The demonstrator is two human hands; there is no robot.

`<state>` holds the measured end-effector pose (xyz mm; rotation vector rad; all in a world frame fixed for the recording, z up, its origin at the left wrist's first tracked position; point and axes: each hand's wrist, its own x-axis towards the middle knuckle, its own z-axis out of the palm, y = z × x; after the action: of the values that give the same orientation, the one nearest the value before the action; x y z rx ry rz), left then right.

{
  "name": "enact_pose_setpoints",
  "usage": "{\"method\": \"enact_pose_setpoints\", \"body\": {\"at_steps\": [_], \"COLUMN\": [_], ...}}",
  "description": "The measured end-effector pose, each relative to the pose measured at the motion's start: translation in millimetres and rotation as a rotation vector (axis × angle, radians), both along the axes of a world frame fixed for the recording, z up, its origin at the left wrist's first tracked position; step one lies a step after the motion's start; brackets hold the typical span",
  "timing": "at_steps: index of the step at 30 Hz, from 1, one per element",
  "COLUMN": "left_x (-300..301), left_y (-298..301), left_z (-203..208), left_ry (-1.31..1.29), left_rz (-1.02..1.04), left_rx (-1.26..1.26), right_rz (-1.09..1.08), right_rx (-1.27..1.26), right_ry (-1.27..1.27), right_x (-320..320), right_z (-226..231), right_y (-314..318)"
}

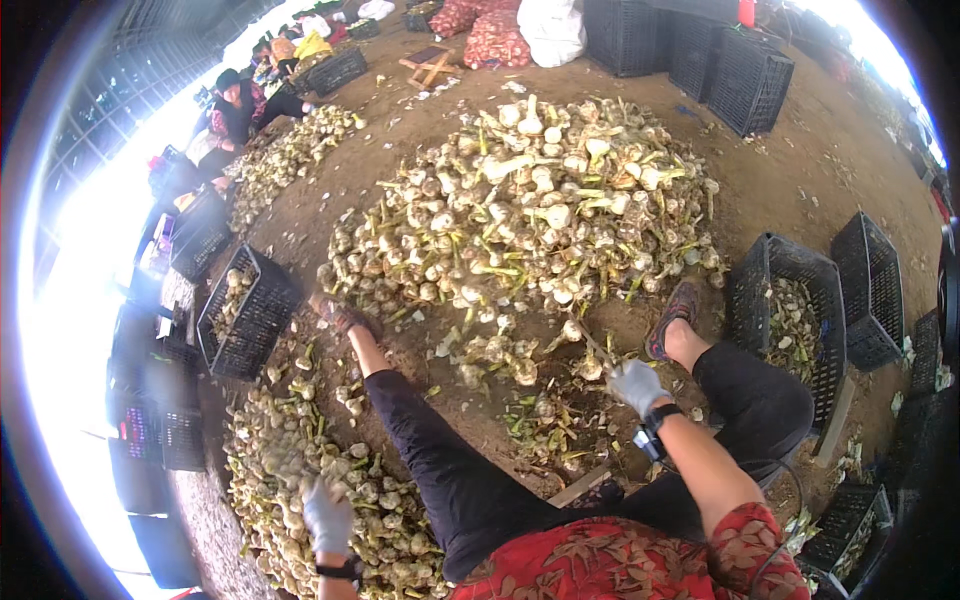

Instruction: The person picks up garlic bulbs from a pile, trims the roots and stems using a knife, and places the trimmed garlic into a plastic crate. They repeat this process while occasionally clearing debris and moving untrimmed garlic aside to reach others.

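Observation:
My right hand [637,387], in a pale glove, is closed round a thin, dark, long tool [597,345]. Its tip points toward the near edge of a big heap of garlic bulbs [560,200], and whether it is a knife or shears is too small to tell. Below it on the ground lie cut stems and leaf scraps [550,420]. Over at the lower left, my left hand [327,517], gloved as well, is at a second pile of garlic [375,500]. Its fingers are smeared, and I cannot make out anything in them.
A black crate [250,320] with some bulbs stands tilted at left. To the right is a black crate [790,300] holding trimmings, beside another crate [868,290]. Several people sit at the far left, one person [240,110] near a smaller garlic pile [290,160]. Red net sacks [497,40] stand behind.

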<state>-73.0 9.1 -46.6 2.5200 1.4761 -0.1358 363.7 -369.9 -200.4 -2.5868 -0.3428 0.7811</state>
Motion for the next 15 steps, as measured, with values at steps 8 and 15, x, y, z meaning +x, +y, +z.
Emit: {"method": "enact_pose_setpoints", "body": {"at_steps": [8,15], "left_x": [-118.6,4.5], "left_y": [-55.2,-68.0], "left_z": [29.4,8.0], "left_ry": [0.629,0.225], "left_rz": [0.318,0.212], "left_rx": [-0.145,-0.113], "right_rz": [-0.1,0.152], "right_rx": [0.164,-0.03], "right_ry": [-0.088,0.045], "right_x": [-7.9,12.6], "right_z": [-32.2,-57.0], "right_y": [57.0,71.1]}}
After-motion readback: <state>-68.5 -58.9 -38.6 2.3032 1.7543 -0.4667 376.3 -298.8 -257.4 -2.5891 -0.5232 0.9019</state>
